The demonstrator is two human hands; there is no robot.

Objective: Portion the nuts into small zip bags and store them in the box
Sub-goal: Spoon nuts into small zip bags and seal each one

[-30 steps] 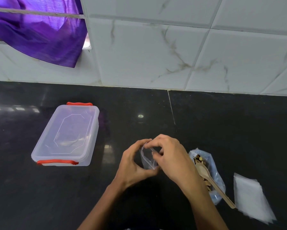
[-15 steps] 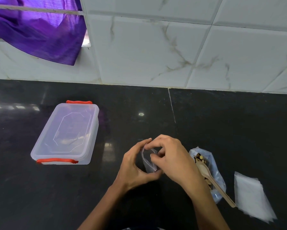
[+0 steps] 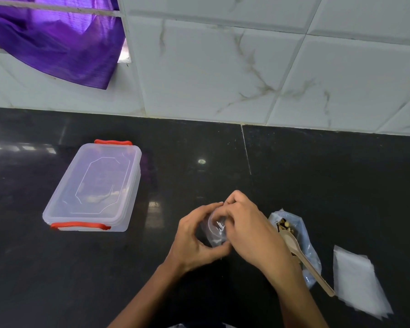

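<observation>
Both hands, left (image 3: pixel 194 240) and right (image 3: pixel 251 230), pinch a small zip bag (image 3: pixel 214 230); can't tell what's inside. Nuts (image 3: pixel 285 227) and a spoon (image 3: pixel 301 254) sit in the open bag (image 3: pixel 306 247); the box (image 3: pixel 92 188) is lidded.

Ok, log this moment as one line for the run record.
left hand: holds small zip bag | right hand: pinches bag mouth | wooden spoon: resting in nut bag | box: lid on | spare bags: stacked right
</observation>
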